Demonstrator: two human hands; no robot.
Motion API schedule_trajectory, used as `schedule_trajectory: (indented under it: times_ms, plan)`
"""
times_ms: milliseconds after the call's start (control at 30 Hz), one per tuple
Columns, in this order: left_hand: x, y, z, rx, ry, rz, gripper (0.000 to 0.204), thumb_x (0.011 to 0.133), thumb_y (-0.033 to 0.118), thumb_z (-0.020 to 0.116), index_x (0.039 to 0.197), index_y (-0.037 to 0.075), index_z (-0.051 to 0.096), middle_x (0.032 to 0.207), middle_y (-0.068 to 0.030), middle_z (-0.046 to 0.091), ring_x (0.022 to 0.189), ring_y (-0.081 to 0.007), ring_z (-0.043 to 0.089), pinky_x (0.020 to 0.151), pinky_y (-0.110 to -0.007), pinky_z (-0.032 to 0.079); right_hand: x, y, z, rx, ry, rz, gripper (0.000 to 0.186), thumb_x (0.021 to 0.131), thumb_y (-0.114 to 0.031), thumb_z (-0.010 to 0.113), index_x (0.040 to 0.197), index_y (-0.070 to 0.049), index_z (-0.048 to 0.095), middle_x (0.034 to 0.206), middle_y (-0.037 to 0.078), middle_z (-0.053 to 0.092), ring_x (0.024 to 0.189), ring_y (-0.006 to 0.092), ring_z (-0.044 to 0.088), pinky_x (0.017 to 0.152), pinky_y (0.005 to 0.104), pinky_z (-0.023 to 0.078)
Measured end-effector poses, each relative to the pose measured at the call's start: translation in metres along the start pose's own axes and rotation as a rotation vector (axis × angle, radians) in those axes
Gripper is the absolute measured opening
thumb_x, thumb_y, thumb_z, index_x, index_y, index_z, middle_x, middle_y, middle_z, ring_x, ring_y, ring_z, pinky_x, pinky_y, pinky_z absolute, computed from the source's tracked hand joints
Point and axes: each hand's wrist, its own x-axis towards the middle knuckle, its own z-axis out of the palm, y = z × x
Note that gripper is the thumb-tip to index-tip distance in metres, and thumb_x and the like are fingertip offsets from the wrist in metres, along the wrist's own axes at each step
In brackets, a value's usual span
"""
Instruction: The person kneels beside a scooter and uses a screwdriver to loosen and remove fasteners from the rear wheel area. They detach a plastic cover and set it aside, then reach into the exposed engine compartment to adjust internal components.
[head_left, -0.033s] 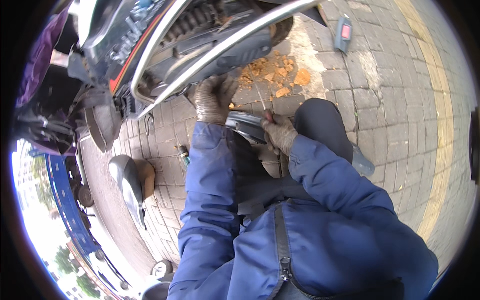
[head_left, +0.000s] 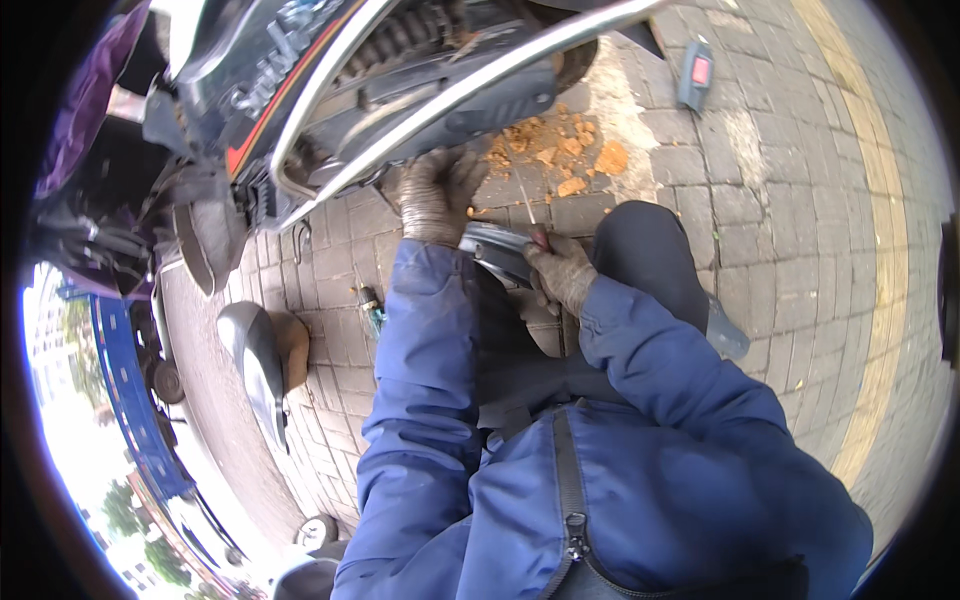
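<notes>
My left hand [head_left: 435, 195], in a dirty grey glove, reaches up to the lower side of a dark motorbike [head_left: 430, 125]. Its fingers look apart, though their tips are partly lost against the bike. In my gloved right hand [head_left: 563, 272] is a screwdriver [head_left: 540, 235] with a reddish handle. The thin shaft slants up and left toward the bike and some orange-brown crumbled lumps [head_left: 560, 150]. Between my hands, above my lap, rests a curved dark grey plastic part [head_left: 497, 245]; the right hand is beside it, and whether it touches it I cannot tell.
A silver tubular guard [head_left: 450, 100] runs along the bike. To the left a teal tool [head_left: 371, 310] and a dark curved panel [head_left: 255, 350] lie on the paving. At the upper right is a grey device [head_left: 695, 75] with a red patch. A blue truck [head_left: 140, 400] stands beyond.
The whole view has shifted slightly, with the bike and ground a little further right. Both hands keep nearly the same places, and the screwdriver stays in my right hand.
</notes>
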Motion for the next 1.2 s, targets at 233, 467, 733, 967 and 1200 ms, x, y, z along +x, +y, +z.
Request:
schedule_trajectory:
  times_ms: [233, 467, 733, 967, 1200]
  plan:
    - [-0.014, 0.002, 0.021, 0.087, 0.131, 0.012, 0.016, 0.091, 0.011, 0.056, 0.103, 0.0, 0.059, 0.106, -0.0214, 0.067, 0.093, -0.0342, 0.068, 0.086, -0.051, 0.061, -0.02, 0.016, 0.017, -0.224, -0.081, 0.04, 0.03, 0.094, -0.014, 0.062, 0.124, -0.011, 0.06, 0.082, 0.006, 0.061, 0.063, 0.0148, 0.057, 0.054, 0.0349, 0.046]
    - [-0.062, 0.022, 0.016, 0.317, 0.095, 0.378, 0.03, 0.092, 0.006, 0.06, 0.119, -0.006, 0.063, 0.097, -0.0189, 0.072, 0.079, -0.0261, 0.071, 0.066, -0.038, 0.063, 0.017, 0.021, 0.016, -0.339, -0.096, -0.124, 0.029, 0.094, -0.018, 0.067, 0.119, -0.002, 0.063, 0.103, 0.009, 0.069, 0.095, 0.0169, 0.063, 0.083, 0.0316, 0.05]
    - [-0.044, 0.126, -0.023, 1.141, 0.475, 1.204, 0.028, 0.085, 0.016, 0.076, 0.104, 0.002, 0.062, 0.09, -0.0093, 0.066, 0.083, -0.0209, 0.063, 0.081, -0.037, 0.052, 0.003, 0.026, 0.003, -0.605, -0.167, -0.154, 0.029, 0.092, -0.019, 0.07, 0.115, -0.004, 0.066, 0.101, 0.011, 0.069, 0.093, 0.0192, 0.063, 0.085, 0.0317, 0.05]
    - [-0.026, 0.138, -0.047, 1.192, 0.492, 1.276, 0.032, 0.083, 0.015, 0.077, 0.108, -0.001, 0.064, 0.097, -0.012, 0.067, 0.089, -0.0221, 0.065, 0.085, -0.035, 0.052, -0.007, -0.008, 0.012, -0.574, -0.21, -0.087, 0.029, 0.091, -0.028, 0.072, 0.109, -0.006, 0.067, 0.082, 0.008, 0.064, 0.077, 0.0189, 0.063, 0.073, 0.0355, 0.052]
    - [0.01, 0.162, -0.07, 0.859, 0.103, 0.89, 0.037, 0.086, 0.007, 0.076, 0.121, -0.001, 0.065, 0.107, -0.0095, 0.072, 0.094, -0.0165, 0.066, 0.088, -0.03, 0.052, 0.003, -0.035, 0.005, -0.334, -0.019, -0.088, 0.025, 0.1, -0.034, 0.061, 0.106, -0.01, 0.066, 0.065, 0.003, 0.058, 0.04, 0.0156, 0.052, 0.035, 0.0343, 0.038]
